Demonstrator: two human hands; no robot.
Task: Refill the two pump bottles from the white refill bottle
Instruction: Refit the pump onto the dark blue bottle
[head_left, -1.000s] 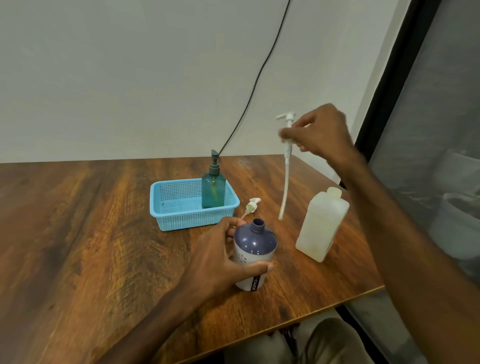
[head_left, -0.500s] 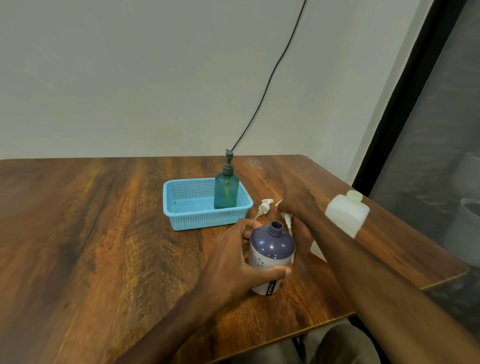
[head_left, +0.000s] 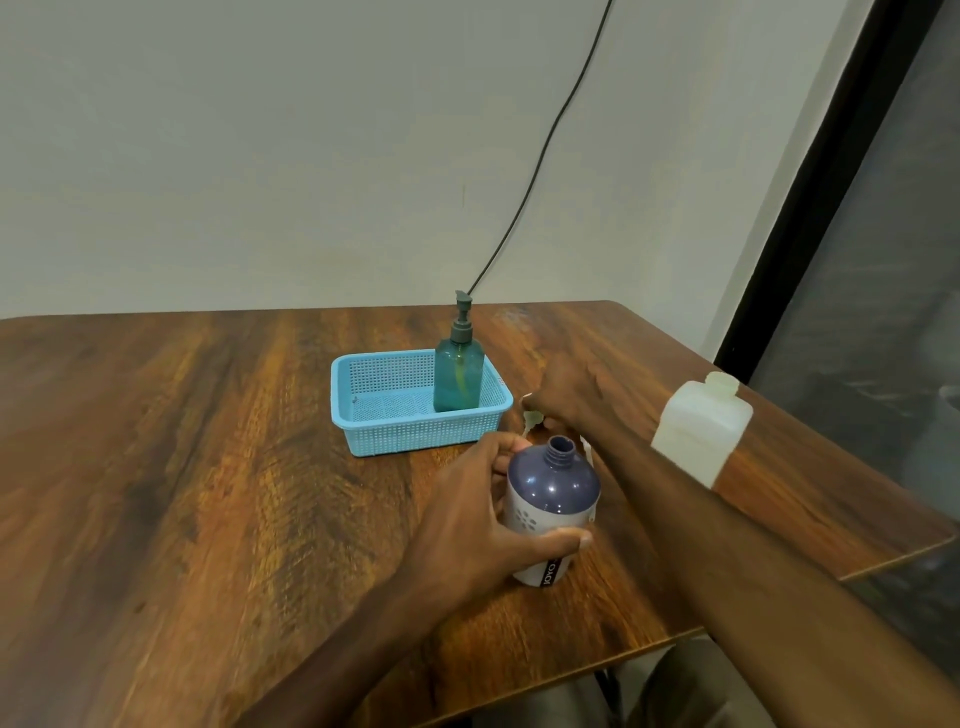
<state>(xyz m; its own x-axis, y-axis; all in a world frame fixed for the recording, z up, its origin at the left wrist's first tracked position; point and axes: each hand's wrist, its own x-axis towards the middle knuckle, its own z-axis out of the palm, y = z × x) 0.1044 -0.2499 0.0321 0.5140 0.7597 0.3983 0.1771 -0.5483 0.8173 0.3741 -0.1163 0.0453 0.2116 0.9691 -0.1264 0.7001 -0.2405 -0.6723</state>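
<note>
Two hands busy: left hand (head_left: 467, 525) grips the opened purple bottle (head_left: 551, 512); right hand (head_left: 566, 397) is at the pump (head_left: 531, 418), grasp unclear. Next, fetch the white refill bottle (head_left: 698, 428) and pour.

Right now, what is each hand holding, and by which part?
Left hand grips the purple bottle around its body. Right hand is down at the pump heads; its grip cannot be told.

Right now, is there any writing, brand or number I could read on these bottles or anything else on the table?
"JOYO": white letters running up a black strip low on the purple-topped bottle, which the left hand grips; the strip's upper part is hidden by the thumb.
Small red mark on the blue basket rim: too small to read.
Teal pump bottle and white refill bottle: no text visible.
</note>
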